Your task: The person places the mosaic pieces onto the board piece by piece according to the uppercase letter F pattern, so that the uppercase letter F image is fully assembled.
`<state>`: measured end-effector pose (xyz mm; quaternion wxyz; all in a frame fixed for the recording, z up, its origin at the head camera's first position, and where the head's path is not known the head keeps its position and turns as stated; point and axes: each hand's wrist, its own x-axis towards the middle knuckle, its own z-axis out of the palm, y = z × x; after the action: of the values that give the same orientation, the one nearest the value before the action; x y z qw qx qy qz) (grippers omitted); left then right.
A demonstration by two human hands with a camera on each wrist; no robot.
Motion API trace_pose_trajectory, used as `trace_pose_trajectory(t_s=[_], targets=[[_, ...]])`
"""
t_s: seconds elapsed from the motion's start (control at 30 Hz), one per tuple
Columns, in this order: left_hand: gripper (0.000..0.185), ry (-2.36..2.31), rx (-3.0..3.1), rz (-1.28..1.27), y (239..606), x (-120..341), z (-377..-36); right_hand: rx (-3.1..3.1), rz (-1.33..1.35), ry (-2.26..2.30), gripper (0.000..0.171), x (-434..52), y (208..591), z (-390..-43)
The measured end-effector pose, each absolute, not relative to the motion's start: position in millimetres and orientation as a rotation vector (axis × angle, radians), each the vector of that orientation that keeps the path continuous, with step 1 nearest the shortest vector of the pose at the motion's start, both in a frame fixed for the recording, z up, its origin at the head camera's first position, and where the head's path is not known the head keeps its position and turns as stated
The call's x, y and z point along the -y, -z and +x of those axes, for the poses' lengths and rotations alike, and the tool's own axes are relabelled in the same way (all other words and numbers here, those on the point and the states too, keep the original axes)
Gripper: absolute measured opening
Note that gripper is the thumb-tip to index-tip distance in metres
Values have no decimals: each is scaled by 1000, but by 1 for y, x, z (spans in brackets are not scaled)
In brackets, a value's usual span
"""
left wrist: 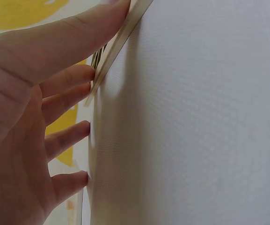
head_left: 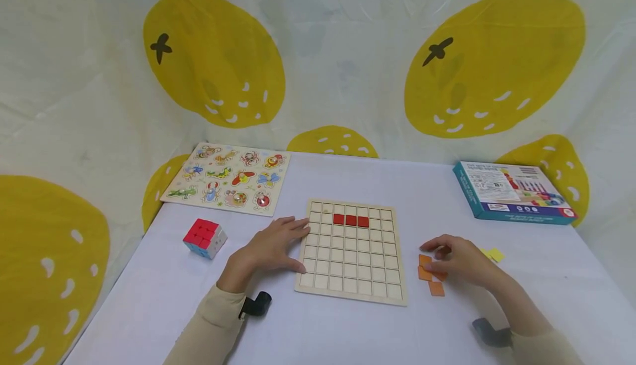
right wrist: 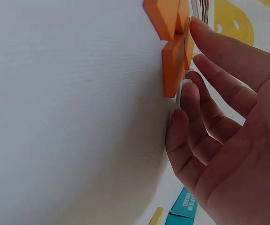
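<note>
Left hand (head_left: 270, 250) lay spread, fingers straight against the left edge of the wooden grid board (head_left: 350, 287). Right hand (head_left: 459, 259) rested with curled fingers touching orange tiles (head_left: 431, 274) beside the board. Farther off: three red tiles (head_left: 350, 220) in the grid.

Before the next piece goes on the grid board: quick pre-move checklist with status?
1. Left hand steadies the wooden grid board, fingers on its left edge: ok.
2. Right hand on the orange pieces: touching, ok; actual pinch: cannot tell.
3. Free cells on the board: ok, only the red piece sits in the second row.
4. Path from the pieces to the board free of other things: ok.
5. Piece's shape readable for fit: cannot tell, the hand partly covers it.
</note>
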<state>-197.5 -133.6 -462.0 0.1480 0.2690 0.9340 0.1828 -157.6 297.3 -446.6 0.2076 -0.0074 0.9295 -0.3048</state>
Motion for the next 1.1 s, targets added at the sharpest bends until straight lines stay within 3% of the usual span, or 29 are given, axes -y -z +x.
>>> trace_pose_trajectory(t_s=[0.63, 0.93, 1.1], targets=[[91, -519, -2689, 767, 461, 133, -197, -2591, -20, 865, 40, -297, 453, -158], [90, -539, -2683, 771, 459, 133, -196, -2611, -70, 923, 22, -297, 450, -157], [89, -533, -2683, 760, 459, 133, -196, -2624, -95, 1026, 23, -292, 440, -161]])
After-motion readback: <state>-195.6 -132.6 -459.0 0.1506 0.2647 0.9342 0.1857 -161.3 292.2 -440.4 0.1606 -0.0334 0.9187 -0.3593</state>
